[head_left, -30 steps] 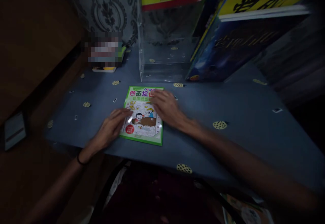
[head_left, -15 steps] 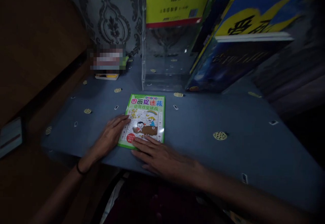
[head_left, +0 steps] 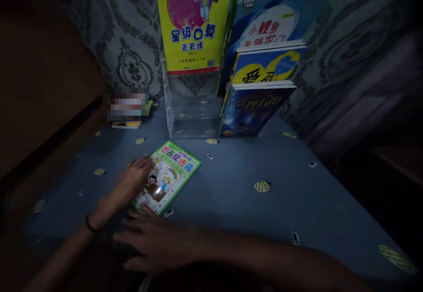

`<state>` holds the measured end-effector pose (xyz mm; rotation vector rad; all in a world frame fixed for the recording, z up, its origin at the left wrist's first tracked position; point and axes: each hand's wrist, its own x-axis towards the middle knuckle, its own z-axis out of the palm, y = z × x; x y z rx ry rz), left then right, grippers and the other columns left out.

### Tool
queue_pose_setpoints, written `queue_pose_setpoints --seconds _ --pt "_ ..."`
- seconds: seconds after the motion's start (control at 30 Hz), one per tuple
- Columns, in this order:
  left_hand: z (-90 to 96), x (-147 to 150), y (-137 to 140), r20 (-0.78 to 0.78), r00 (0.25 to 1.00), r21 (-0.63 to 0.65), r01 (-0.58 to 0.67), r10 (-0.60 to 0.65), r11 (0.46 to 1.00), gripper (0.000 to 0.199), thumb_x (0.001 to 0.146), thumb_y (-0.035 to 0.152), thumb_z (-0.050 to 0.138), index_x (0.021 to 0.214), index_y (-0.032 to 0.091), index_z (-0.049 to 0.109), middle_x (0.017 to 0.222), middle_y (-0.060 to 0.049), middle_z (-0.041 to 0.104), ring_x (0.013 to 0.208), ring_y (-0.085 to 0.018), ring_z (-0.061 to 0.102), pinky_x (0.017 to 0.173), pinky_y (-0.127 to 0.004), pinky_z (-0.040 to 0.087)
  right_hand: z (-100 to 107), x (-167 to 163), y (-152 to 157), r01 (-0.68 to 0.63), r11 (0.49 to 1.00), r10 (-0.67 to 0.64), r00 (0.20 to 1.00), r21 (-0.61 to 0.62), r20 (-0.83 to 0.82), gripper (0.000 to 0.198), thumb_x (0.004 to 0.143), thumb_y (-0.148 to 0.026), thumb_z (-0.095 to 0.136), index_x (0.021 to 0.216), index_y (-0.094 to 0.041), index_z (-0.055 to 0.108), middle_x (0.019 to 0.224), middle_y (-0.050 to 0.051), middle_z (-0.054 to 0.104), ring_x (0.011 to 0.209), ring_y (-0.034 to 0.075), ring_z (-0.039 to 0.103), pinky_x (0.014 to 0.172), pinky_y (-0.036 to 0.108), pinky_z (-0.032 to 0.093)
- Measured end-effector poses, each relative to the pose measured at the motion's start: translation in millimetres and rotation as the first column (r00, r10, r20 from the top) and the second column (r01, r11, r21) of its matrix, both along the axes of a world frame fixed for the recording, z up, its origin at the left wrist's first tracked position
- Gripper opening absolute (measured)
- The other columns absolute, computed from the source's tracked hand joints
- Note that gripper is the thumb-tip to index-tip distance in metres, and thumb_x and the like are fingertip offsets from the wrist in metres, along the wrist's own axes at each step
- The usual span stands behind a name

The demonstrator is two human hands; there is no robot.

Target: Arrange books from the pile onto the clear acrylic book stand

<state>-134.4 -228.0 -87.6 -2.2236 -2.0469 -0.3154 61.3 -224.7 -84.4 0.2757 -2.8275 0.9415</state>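
Note:
A thin picture book [head_left: 161,181] with a green border and cartoon figures on its cover lies on the table, turned at a slant. My left hand [head_left: 134,178] rests along the book's left edge, its fingers stretched over the margin. At the near end, my right hand [head_left: 153,239] has its fingers spread, the tips by the book's lower edge. Whether those tips touch the cover I cannot tell. Both hands look open, and neither is wrapped round anything.
A clear acrylic book stand [head_left: 193,126] stands at the back, with a yellow workbook [head_left: 194,58] in its left part and a dark blue book [head_left: 256,111] among several on the right. A small stack of books [head_left: 127,124], partly blurred, lies at the back left on the blue patterned tablecloth [head_left: 231,186].
The book has turned clockwise on the table, its top now pointing to the right. My right hand has come off the cover toward the near left. The view has shifted, showing more of the stand.

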Motion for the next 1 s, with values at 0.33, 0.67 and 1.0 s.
queue_pose_setpoints --seconds 0.33,0.67,1.0 --pt "5.3 105.2 44.3 -0.081 0.996 -0.022 0.028 -0.030 0.999 0.033 0.094 0.037 0.060 0.119 0.016 0.055 0.123 -0.015 0.063 0.114 -0.033 0.056 0.093 -0.050 0.049 -0.6 74.0 109.1 0.528 0.736 -0.635 0.756 -0.424 -0.160 0.034 0.098 -0.031 0.046 0.070 -0.021 0.061 0.063 -0.001 0.066 0.060 0.015 0.062 0.063 0.027 0.050" --pt "12.3 127.5 58.8 -0.212 0.976 -0.049 -0.050 0.039 0.998 0.020 0.099 0.029 0.051 0.104 0.012 0.059 0.108 -0.017 0.068 0.102 -0.031 0.064 0.083 -0.044 0.055 -26.1 74.2 166.2 0.702 0.515 -0.819 0.573 -0.492 -0.040 0.031 0.101 -0.038 0.037 0.110 -0.024 0.063 0.089 0.006 0.078 0.097 0.025 0.072 0.091 0.040 0.051" --pt "12.4 118.1 59.6 -0.102 0.994 0.008 -0.040 0.041 0.999 0.021 0.099 0.030 0.051 0.105 0.015 0.065 0.112 -0.011 0.071 0.101 -0.028 0.065 0.085 -0.042 0.055 -24.0 79.6 164.8 0.667 0.505 -0.803 0.595 -0.548 -0.016 0.032 0.103 -0.039 0.039 0.119 -0.021 0.061 0.086 0.005 0.078 0.098 0.023 0.073 0.091 0.038 0.052"
